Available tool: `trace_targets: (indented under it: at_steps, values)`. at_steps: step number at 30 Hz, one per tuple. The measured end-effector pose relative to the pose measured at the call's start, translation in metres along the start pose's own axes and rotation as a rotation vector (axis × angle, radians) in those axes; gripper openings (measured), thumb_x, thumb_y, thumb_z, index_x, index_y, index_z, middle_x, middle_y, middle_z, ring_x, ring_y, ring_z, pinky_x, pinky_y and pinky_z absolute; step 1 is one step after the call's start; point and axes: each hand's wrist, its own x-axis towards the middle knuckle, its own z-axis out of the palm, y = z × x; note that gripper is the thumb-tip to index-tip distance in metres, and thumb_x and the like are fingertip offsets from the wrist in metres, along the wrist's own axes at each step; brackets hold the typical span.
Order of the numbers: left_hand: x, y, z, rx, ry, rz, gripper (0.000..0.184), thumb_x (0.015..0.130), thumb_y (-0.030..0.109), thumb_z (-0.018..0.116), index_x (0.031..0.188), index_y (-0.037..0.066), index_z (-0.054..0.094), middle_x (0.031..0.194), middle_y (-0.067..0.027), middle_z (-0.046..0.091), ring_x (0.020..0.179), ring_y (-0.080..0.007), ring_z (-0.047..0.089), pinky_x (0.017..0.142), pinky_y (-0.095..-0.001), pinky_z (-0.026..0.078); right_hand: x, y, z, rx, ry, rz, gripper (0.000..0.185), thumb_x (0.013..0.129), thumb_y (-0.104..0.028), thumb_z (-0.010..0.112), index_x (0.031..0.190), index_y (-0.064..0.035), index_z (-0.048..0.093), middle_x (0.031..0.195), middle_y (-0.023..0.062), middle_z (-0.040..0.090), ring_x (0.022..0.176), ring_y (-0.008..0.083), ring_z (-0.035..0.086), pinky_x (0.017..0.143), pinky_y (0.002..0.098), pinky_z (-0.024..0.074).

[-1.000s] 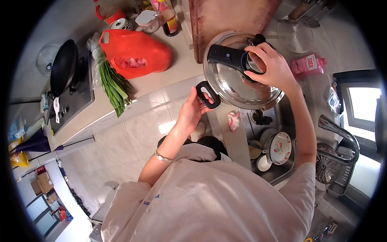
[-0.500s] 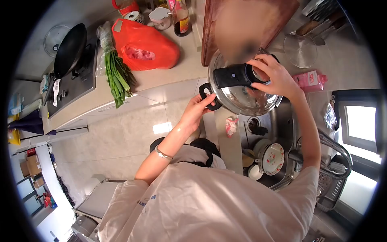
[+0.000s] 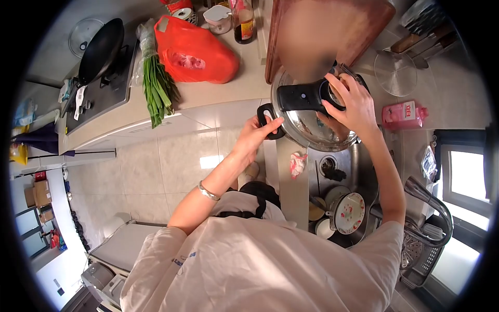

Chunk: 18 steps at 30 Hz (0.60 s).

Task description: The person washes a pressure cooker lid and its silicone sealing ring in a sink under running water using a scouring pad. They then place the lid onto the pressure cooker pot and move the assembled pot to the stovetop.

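A shiny metal pot (image 3: 291, 132) with a lid sits on the counter beside the sink. My left hand (image 3: 254, 136) is closed round the black loop handle (image 3: 263, 120) on the pot's left side, thumb on top. My right hand (image 3: 354, 104) curves over the round knob at the middle of the lid, its fingers and thumb gripping it from two sides. A black bar (image 3: 297, 98) crosses the lid from the knob towards the left. The lid lies on the pot, and the pot's far side is partly hidden by a blurred patch.
The sink (image 3: 349, 161) holds a stack of bowls with a flowered plate (image 3: 349, 213). A wooden board (image 3: 358, 31) stands behind the pot. Leafy greens (image 3: 157, 93), a red bag (image 3: 208, 60) and a wok (image 3: 102, 51) are on the left; a pink bottle (image 3: 404, 115) is on the right.
The camera view has shifted, so the counter items sit farther right and higher. My left thumb now lies over the loop handle, whose opening it partly covers. My right hand remains on the knob.
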Motion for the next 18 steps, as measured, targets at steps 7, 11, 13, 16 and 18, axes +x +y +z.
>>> trace_targets:
  at_steps: [7,11,13,16,18]
  values:
    - [-0.002,-0.001,0.005,0.025,0.074,0.011,0.031,0.073,0.030,0.075,0.065,0.017,0.049,0.064,0.0046,0.053,0.058,-0.0047,0.043,0.054,-0.0219,0.031,0.002,0.016,-0.017,0.189,0.014,-0.057,0.051,0.076,-0.026,0.065,0.125,-0.0166,0.052,0.110,0.0089,0.056,0.093,0.0266,0.056,0.079,0.0329,0.0456]
    - [0.003,-0.003,0.008,-0.073,0.083,-0.012,0.032,0.071,0.036,0.076,0.065,0.016,0.051,0.063,0.0049,0.052,0.056,-0.0056,0.042,0.054,-0.0220,0.031,-0.021,0.100,-0.002,0.269,0.370,0.605,0.032,0.091,-0.030,0.051,0.108,-0.0047,0.061,0.098,0.0140,0.063,0.086,0.0230,0.061,0.077,0.0328,0.0455]
    - [0.005,-0.005,0.012,-0.061,0.112,0.006,0.033,0.069,0.037,0.077,0.065,0.016,0.051,0.062,0.0047,0.052,0.057,-0.0062,0.043,0.055,-0.0224,0.033,-0.053,0.166,0.035,0.186,0.080,0.791,0.047,0.092,-0.044,0.045,0.108,-0.0023,0.062,0.090,0.0110,0.062,0.085,0.0149,0.055,0.079,0.0253,0.0419]
    - [0.006,-0.005,0.012,-0.102,0.133,0.024,0.037,0.067,0.039,0.079,0.065,0.015,0.050,0.063,0.0044,0.050,0.060,-0.0073,0.043,0.060,-0.0234,0.034,-0.077,0.201,0.074,0.873,-0.224,1.039,0.051,0.091,-0.047,0.045,0.105,-0.0014,0.063,0.091,0.0080,0.063,0.085,0.0170,0.058,0.076,0.0304,0.0443]
    - [0.008,-0.008,0.014,-0.143,0.139,0.042,0.038,0.066,0.035,0.080,0.064,0.015,0.048,0.063,0.0039,0.050,0.059,-0.0070,0.042,0.056,-0.0241,0.034,-0.066,0.173,0.081,1.162,-0.002,0.981,0.053,0.089,-0.047,0.050,0.113,-0.0003,0.059,0.100,0.0057,0.062,0.085,0.0148,0.058,0.076,0.0289,0.0462]
